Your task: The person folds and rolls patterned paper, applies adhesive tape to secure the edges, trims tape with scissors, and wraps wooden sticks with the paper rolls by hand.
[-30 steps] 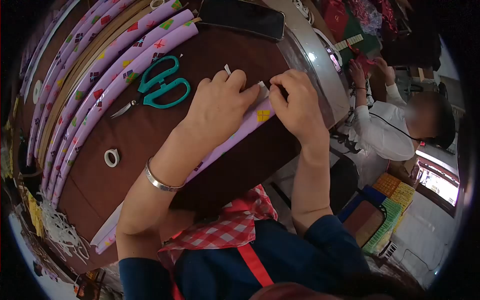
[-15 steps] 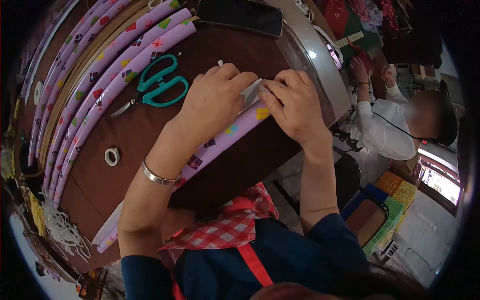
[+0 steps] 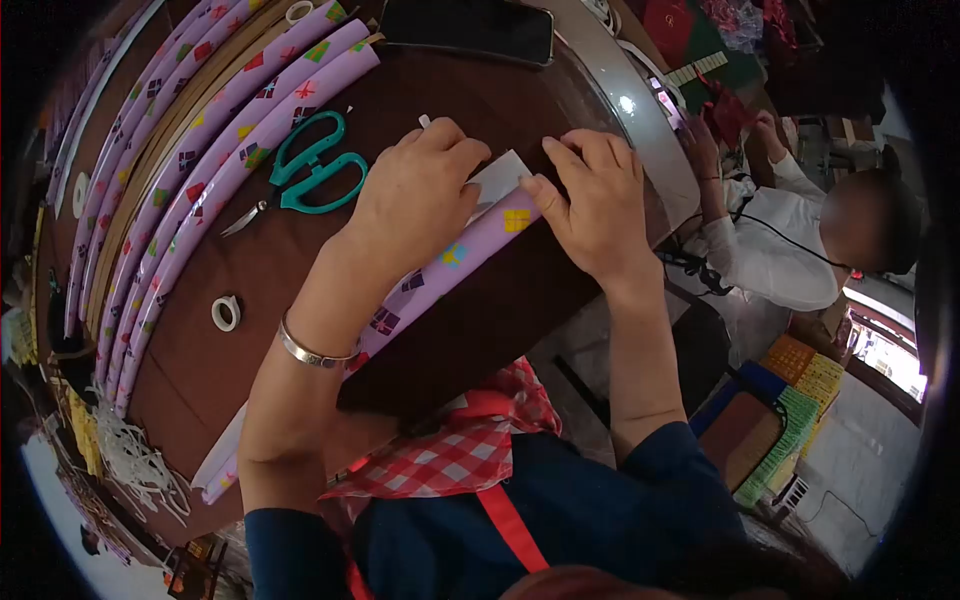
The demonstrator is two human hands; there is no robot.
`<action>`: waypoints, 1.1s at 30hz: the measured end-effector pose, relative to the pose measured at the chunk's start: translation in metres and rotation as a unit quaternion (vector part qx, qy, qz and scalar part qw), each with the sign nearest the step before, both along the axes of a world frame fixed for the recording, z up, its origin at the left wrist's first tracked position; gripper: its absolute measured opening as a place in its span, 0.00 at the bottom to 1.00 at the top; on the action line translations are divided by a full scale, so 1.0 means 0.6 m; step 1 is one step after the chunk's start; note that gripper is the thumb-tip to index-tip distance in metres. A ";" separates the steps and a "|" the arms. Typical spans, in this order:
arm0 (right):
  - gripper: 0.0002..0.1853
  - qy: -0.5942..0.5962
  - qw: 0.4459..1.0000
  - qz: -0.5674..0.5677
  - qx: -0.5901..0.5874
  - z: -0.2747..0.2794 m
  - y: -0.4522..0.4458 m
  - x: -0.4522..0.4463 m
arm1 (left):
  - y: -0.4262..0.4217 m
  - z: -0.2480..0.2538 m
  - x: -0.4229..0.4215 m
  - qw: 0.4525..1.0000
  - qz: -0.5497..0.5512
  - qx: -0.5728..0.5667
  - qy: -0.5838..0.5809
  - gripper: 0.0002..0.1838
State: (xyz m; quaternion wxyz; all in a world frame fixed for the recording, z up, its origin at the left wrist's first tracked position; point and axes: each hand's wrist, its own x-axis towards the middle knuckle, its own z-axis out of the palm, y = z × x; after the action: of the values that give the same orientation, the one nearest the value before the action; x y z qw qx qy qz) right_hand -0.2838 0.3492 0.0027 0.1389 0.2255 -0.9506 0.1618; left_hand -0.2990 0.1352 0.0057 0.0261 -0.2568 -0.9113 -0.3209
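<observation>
Your left hand (image 3: 415, 190) is on the purple wrap (image 3: 468, 250) and your right hand (image 3: 597, 205) has its thumb touching the 1 o'clock end, fingers loose, white flap (image 3: 503, 178) in between. Scissors (image 3: 285, 175) sit at 10, tape (image 3: 236, 313) at 9, phone (image 3: 468, 30) at 12. More wraps (image 3: 245, 160) curve from 9 to 11, and somebody in white (image 3: 775, 250)'s at 3.

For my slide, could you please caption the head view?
Left hand and right hand at a purple patterned roll, teal-handled scissors nearby.
</observation>
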 end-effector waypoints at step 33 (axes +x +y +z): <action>0.24 0.019 0.997 0.013 -0.071 -0.033 0.002 0.010 | 0.051 0.028 -0.100 0.970 -0.170 -0.170 0.032 0.06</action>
State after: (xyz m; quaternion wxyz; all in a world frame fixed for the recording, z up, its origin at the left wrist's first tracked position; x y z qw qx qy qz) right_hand -0.2779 0.3503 -0.0171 0.1705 0.2304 -0.9308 0.2268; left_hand -0.3592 0.1660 0.0223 -0.0435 -0.4185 -0.8942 -0.1526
